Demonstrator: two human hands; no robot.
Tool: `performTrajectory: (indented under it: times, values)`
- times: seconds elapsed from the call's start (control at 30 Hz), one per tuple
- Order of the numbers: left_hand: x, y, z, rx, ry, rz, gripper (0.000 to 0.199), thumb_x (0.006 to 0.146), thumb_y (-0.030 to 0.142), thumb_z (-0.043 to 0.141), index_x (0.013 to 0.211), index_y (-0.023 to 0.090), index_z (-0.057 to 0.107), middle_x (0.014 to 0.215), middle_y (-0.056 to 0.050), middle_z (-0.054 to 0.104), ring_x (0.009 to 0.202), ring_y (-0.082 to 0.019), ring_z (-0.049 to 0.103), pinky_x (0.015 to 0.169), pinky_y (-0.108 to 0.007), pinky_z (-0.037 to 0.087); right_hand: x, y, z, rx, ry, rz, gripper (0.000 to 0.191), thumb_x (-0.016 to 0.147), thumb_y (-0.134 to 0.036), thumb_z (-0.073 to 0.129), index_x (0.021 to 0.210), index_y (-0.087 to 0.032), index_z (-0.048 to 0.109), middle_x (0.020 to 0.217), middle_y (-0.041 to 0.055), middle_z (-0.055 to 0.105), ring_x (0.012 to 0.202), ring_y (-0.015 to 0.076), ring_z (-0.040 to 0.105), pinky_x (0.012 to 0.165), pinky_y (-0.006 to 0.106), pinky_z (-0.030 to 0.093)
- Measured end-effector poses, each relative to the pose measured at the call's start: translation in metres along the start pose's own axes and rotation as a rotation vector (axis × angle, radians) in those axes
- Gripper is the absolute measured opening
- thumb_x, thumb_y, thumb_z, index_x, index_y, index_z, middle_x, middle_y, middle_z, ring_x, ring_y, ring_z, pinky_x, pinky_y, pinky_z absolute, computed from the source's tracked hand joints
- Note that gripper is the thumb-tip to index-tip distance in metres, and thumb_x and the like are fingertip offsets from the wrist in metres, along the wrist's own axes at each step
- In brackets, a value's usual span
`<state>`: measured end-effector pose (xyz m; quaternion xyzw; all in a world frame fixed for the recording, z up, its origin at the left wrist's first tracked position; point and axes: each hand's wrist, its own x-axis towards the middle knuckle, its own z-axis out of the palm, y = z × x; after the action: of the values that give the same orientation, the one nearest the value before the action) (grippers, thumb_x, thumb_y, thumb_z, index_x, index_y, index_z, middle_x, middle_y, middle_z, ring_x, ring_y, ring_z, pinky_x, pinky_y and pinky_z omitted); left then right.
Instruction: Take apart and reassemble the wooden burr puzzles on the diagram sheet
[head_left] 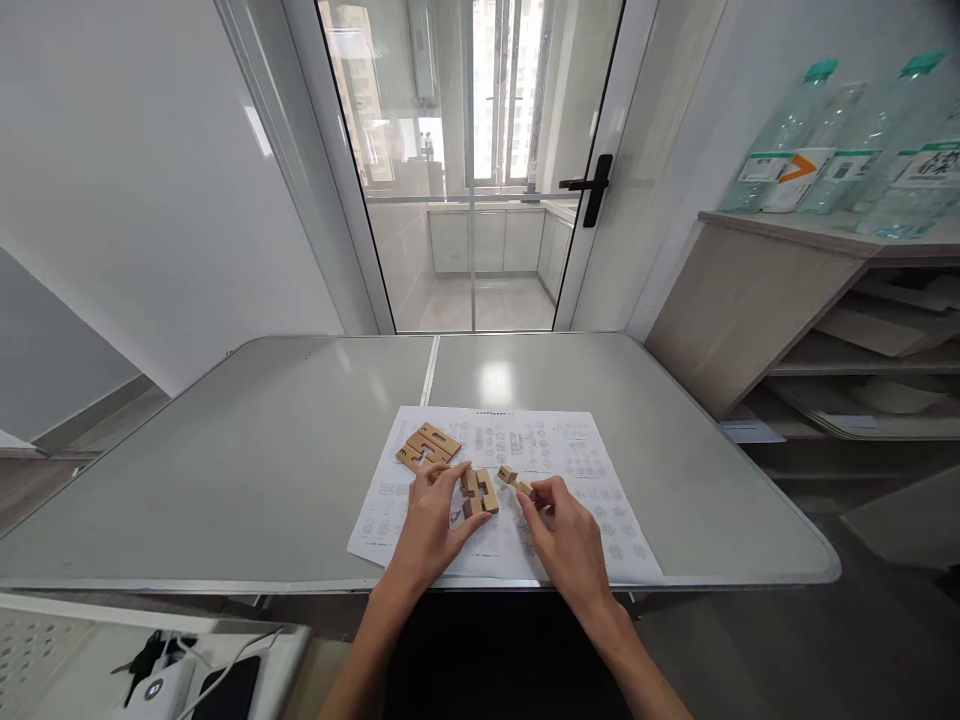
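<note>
Grey table (225,450) is standing in front of a glass door (472,200) with a black handle (596,188); clear bottles (840,160) with green caps are standing on a wooden shelf (750,290) at the right. Printed paper (611,520), covered in small diagrams, is lying at the table's near edge, and the work is sitting on it.

Left hand (431,520): thumb and fingers are spanning a cluster of notched wooden blocks (486,492) near the middle of the paper, fingertips touching the far end, thumb at the near end. Right hand (568,535): thumb and forefinger are pinching a small wooden piece (523,488) just right of the cluster. Another block end (507,473), dark-marked, is showing beside it — whether the two are joined, cannot tell.

Flat wooden plates (428,447) with cut-outs are lying beyond the left hand, side by side. Lower left — a dark phone (225,692) is resting beside a white box (159,690).
</note>
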<state>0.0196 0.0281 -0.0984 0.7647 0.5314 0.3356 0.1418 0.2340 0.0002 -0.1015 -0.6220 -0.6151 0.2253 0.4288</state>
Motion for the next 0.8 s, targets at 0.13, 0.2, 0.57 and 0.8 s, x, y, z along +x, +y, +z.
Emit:
performTrajectory:
  times: [0.13,0.2,0.57,0.8]
  values:
    - [0.007,-0.002,-0.002,0.04,-0.074,0.068,0.067,0.09,0.039,0.078,0.15,0.03,0.051,0.137,-0.013,0.063,0.135,-0.036,0.051,0.11,-0.056,0.047,0.001,-0.001,0.013,-0.121,-0.013,-0.083,0.032,0.106,-0.053,0.046,0.101,-0.024,0.058,0.094,0.0085,0.074,0.083,0.027,0.072,0.068,0.035,0.051]
    - [0.013,-0.005,-0.005,0.074,-0.11,0.112,0.066,0.091,0.041,0.078,0.15,0.031,0.051,0.136,-0.012,0.067,0.138,-0.037,0.049,0.112,-0.058,0.043,0.001,-0.002,0.017,-0.132,-0.02,-0.126,0.026,0.106,-0.048,0.048,0.103,-0.024,0.058,0.095,0.0087,0.073,0.084,0.0272,0.071,0.069,0.036,0.053]
    - [0.035,-0.031,-0.021,0.204,-0.16,0.204,0.051,0.097,0.028,0.07,0.146,0.032,0.059,0.149,-0.008,0.064,0.153,-0.037,0.036,0.117,-0.063,0.035,0.008,-0.016,0.039,-0.101,-0.144,-0.324,0.04,0.096,-0.015,0.056,0.135,-0.024,0.056,0.13,0.0131,0.067,0.12,0.0339,0.062,0.101,0.053,0.055]
    - [0.024,-0.026,-0.033,0.124,-0.08,0.207,0.051,0.1,0.021,0.059,0.149,0.031,0.053,0.152,-0.006,0.061,0.153,-0.032,0.039,0.12,-0.058,0.037,0.008,-0.016,0.032,0.035,-0.3,-0.404,0.043,0.098,-0.016,0.055,0.14,-0.024,0.057,0.145,0.0104,0.063,0.134,0.0301,0.056,0.114,0.051,0.049]
